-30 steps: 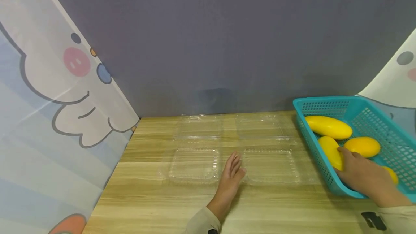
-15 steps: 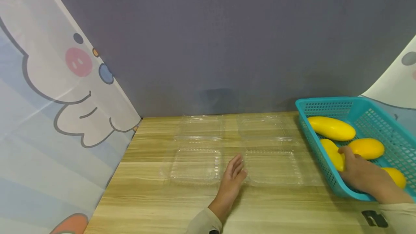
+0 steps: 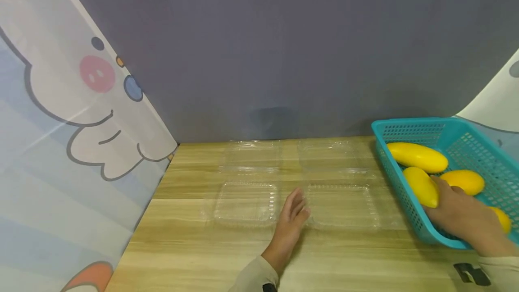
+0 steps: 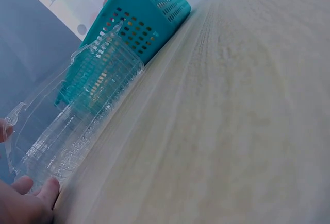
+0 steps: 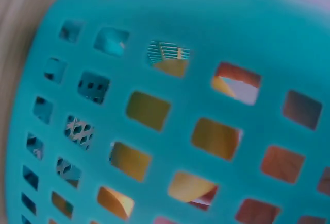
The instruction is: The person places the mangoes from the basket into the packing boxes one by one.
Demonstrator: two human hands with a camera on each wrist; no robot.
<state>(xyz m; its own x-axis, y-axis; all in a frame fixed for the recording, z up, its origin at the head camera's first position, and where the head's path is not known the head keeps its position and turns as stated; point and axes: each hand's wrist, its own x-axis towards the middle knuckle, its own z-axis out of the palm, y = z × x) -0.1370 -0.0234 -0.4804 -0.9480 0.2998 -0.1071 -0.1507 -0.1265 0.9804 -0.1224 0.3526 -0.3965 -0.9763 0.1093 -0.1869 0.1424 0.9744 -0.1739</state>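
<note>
My right hand (image 3: 462, 215) reaches over the near rim of a teal plastic basket (image 3: 389, 166) and grips a yellow mango (image 3: 421, 187), thumb and fingers on its side. More mangoes lie around it: a long one (image 3: 417, 157) behind, a rounder one (image 3: 463, 181) to the right, and another (image 3: 500, 220) partly hidden by the hand. My left hand (image 3: 289, 222) holds nothing, its fingers loosely extended beside a clear plastic clamshell box (image 3: 340, 206). In the left wrist view, the fingers (image 4: 49, 190) are by that box's (image 4: 77, 131) edge. Basket wall (image 5: 170, 80) covers the right wrist view.
Further clear boxes stand on the wooden table (image 3: 194, 256): one (image 3: 245, 202) left of my left hand, and two behind, a left one (image 3: 253, 154) and a right one (image 3: 328, 154). A grey panel (image 3: 267, 57) rises at the back. Printed cloth (image 3: 52, 170) hangs at left.
The mango in my right hand has turned and risen slightly within the basket. My left hand stays beside the box. The head view has shifted a little.
</note>
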